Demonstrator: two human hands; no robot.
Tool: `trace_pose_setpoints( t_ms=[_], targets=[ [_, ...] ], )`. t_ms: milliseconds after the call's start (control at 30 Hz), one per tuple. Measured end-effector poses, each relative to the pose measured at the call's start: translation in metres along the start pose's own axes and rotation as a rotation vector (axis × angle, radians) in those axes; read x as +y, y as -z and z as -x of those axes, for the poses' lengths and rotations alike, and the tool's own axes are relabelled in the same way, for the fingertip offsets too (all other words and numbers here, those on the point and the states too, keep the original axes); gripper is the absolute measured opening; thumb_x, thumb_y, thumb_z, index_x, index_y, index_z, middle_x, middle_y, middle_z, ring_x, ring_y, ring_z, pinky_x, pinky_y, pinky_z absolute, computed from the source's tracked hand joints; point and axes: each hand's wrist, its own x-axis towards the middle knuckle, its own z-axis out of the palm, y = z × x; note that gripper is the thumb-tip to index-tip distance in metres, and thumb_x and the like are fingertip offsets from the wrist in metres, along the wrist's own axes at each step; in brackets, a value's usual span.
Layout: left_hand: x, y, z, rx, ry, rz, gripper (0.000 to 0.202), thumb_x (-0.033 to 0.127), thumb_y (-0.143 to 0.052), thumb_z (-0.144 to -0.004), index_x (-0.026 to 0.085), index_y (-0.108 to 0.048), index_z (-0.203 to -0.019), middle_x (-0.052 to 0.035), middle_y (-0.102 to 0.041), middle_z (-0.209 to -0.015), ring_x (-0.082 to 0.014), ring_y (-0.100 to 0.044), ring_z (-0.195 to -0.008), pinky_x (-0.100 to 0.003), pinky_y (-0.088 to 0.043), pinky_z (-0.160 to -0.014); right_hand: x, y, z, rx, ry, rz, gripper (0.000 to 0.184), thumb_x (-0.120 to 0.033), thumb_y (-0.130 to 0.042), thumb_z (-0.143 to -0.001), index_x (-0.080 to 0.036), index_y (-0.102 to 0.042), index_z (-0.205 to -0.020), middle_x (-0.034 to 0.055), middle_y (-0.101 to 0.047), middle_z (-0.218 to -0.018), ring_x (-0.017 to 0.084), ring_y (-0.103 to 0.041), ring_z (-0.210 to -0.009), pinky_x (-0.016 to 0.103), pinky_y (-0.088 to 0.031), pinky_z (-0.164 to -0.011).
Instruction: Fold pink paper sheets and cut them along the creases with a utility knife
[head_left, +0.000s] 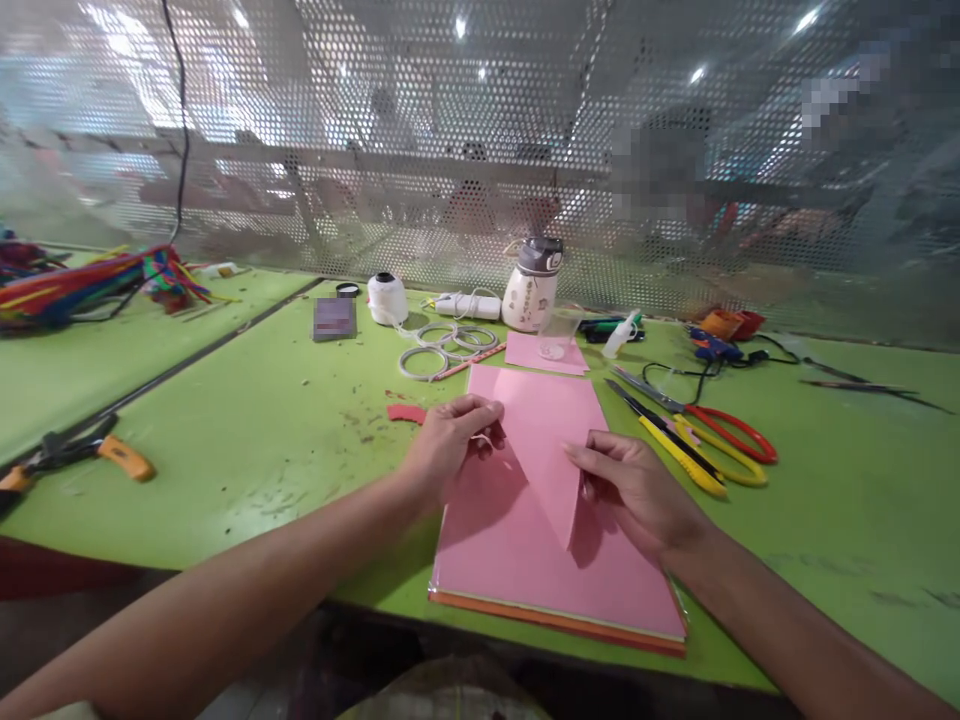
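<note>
A pink paper piece (pixel 553 478), folded to a downward point, is held up between my hands. My left hand (pixel 454 445) is closed, its thumb and fingers pinching the paper's upper left corner. On the other side, my right hand (pixel 630 485) grips the right edge between thumb and fingers. Beneath both hands lies a stack of pink sheets (pixel 510 570), with orange and pale layers showing along its front edge. The curled fingertips under the paper are partly hidden.
Right of the stack lie red-and-yellow-handled scissors (pixel 731 435) and a yellow cutter knife (pixel 686 455). Behind stand a bottle (pixel 531 290), a thread spool (pixel 387 300), white rings (pixel 422 363) and a glue bottle (pixel 621 336). Orange-handled pliers (pixel 124 455) lie far left. A perforated screen (pixel 450 130) closes the back.
</note>
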Motion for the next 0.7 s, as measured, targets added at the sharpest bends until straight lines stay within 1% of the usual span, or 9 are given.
trace_pose_setpoints(
  t_ms=[100, 200, 333, 400, 467, 533, 600, 633, 700],
  targets=[
    [-0.002, 0.001, -0.001, 0.032, -0.032, -0.153, 0.028, 0.042, -0.070, -0.072, 0.017, -0.060, -0.065, -0.0007, -0.060, -0.060, -0.0101, -0.052, -0.053, -0.023, -0.036, -0.052, 0.001, 0.000, -0.003, 0.008, -0.025, 0.075, 0.044, -0.053, -0.084, -0.066, -0.018, -0.058, -0.061, -0.0036, -0.054, -0.051, 0.008, -0.047, -0.046, 0.022, -0.034, -0.046],
    [-0.005, 0.006, -0.004, 0.068, -0.039, -0.317, 0.025, 0.036, -0.068, -0.071, 0.016, -0.061, -0.058, -0.0004, -0.058, -0.054, -0.0094, -0.046, -0.048, -0.024, -0.032, -0.050, 0.003, 0.001, -0.005, -0.004, -0.096, 0.234, 0.049, -0.060, -0.079, -0.066, -0.020, -0.052, -0.058, -0.0047, -0.051, -0.045, 0.008, -0.042, -0.039, 0.021, -0.028, -0.038],
    [-0.004, 0.019, -0.008, 0.083, -0.058, -0.605, 0.028, 0.026, -0.071, -0.069, 0.018, -0.058, -0.046, 0.0014, -0.050, -0.043, -0.0102, -0.040, -0.042, -0.026, -0.025, -0.048, -0.001, 0.001, -0.006, -0.041, -0.169, 0.366, 0.048, -0.061, -0.077, -0.066, -0.021, -0.052, -0.056, -0.0052, -0.049, -0.038, 0.007, -0.034, -0.030, 0.022, -0.022, -0.031],
    [0.000, 0.027, -0.005, 0.102, -0.105, -0.708, 0.034, 0.025, -0.073, -0.070, 0.019, -0.053, -0.043, 0.0026, -0.045, -0.041, -0.0102, -0.037, -0.043, -0.026, -0.024, -0.049, -0.006, 0.002, -0.010, -0.086, -0.178, 0.440, 0.048, -0.058, -0.079, -0.064, -0.020, -0.052, -0.053, -0.0045, -0.049, -0.037, 0.007, -0.036, -0.031, 0.021, -0.024, -0.034],
    [0.005, 0.034, 0.002, 0.098, -0.224, -0.808, 0.031, 0.025, -0.071, -0.076, 0.019, -0.056, -0.049, 0.0008, -0.052, -0.051, -0.0116, -0.041, -0.050, -0.026, -0.029, -0.053, -0.013, 0.004, -0.018, -0.154, -0.184, 0.523, 0.048, -0.053, -0.083, -0.061, -0.019, -0.051, -0.048, -0.0032, -0.050, -0.037, 0.007, -0.041, -0.033, 0.021, -0.025, -0.037],
    [0.008, 0.039, 0.011, -0.066, -0.461, -0.951, 0.017, 0.022, -0.065, -0.084, 0.018, -0.067, -0.068, -0.0053, -0.066, -0.073, -0.0164, -0.055, -0.068, -0.028, -0.040, -0.064, -0.020, 0.005, -0.028, -0.232, -0.194, 0.607, 0.048, -0.047, -0.085, -0.058, -0.019, -0.049, -0.044, -0.0028, -0.050, -0.037, 0.008, -0.044, -0.034, 0.021, -0.024, -0.038],
    [0.008, 0.040, 0.020, -0.375, -0.705, -1.089, 0.017, 0.019, -0.055, -0.092, 0.016, -0.071, -0.089, -0.0120, -0.071, -0.095, -0.0220, -0.062, -0.090, -0.034, -0.048, -0.079, -0.025, 0.006, -0.039, -0.303, -0.203, 0.684, 0.048, -0.042, -0.085, -0.058, -0.020, -0.046, -0.041, -0.0035, -0.048, -0.036, 0.009, -0.044, -0.034, 0.022, -0.024, -0.039],
    [0.006, 0.040, 0.024, -0.513, -0.783, -1.143, 0.022, 0.018, -0.049, -0.096, 0.015, -0.071, -0.098, -0.0143, -0.071, -0.101, -0.0236, -0.062, -0.098, -0.037, -0.049, -0.085, -0.028, 0.006, -0.045, -0.336, -0.206, 0.719, 0.047, -0.040, -0.085, -0.058, -0.021, -0.046, -0.040, -0.0039, -0.046, -0.035, 0.009, -0.044, -0.034, 0.023, -0.025, -0.039],
    [0.002, 0.040, 0.029, -0.652, -0.836, -1.213, 0.027, 0.018, -0.043, -0.100, 0.013, -0.069, -0.107, -0.0166, -0.070, -0.104, -0.0245, -0.061, -0.103, -0.039, -0.049, -0.092, -0.032, 0.006, -0.054, -0.393, -0.207, 0.783, 0.046, -0.038, -0.082, -0.061, -0.021, -0.045, -0.039, -0.0043, -0.045, -0.035, 0.009, -0.042, -0.034, 0.023, -0.025, -0.039]
  ],
)
